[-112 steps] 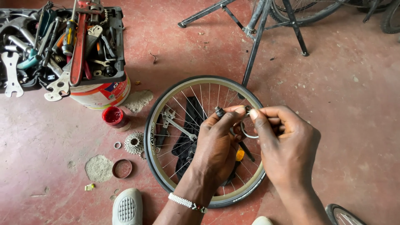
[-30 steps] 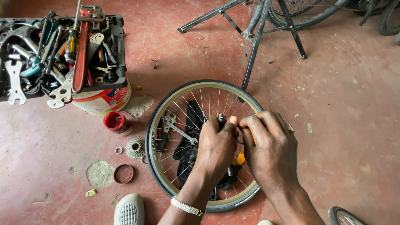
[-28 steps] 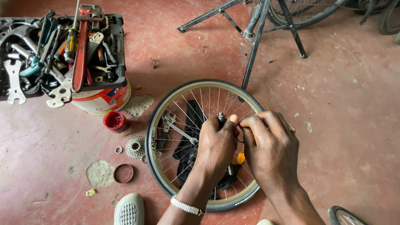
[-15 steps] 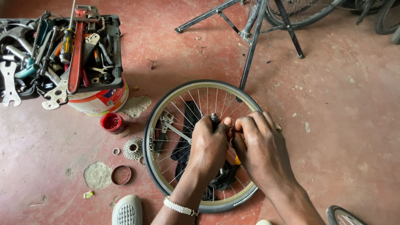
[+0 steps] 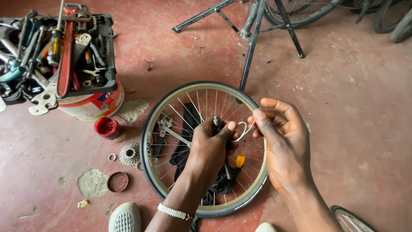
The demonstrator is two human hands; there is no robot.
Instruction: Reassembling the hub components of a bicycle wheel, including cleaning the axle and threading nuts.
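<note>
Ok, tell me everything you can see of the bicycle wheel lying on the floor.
The bicycle wheel lies flat on the red floor, a pale metal rim with a dark tyre around it and thin silver spokes running to the hub. The left hand grips the axle end at the centre; the right hand pinches a thin bent wire beside it. An orange reflector sits among the spokes. Black cloth and a wrench lie underneath.

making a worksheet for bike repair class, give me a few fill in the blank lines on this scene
1. The bicycle wheel lies flat on the ____ floor.
2. The left hand grips the wheel's ____.
3. The right hand pinches a thin metal ____.
4. The toolbox rests on a paint ____.

Missing words: red; axle; ring; bucket
</note>
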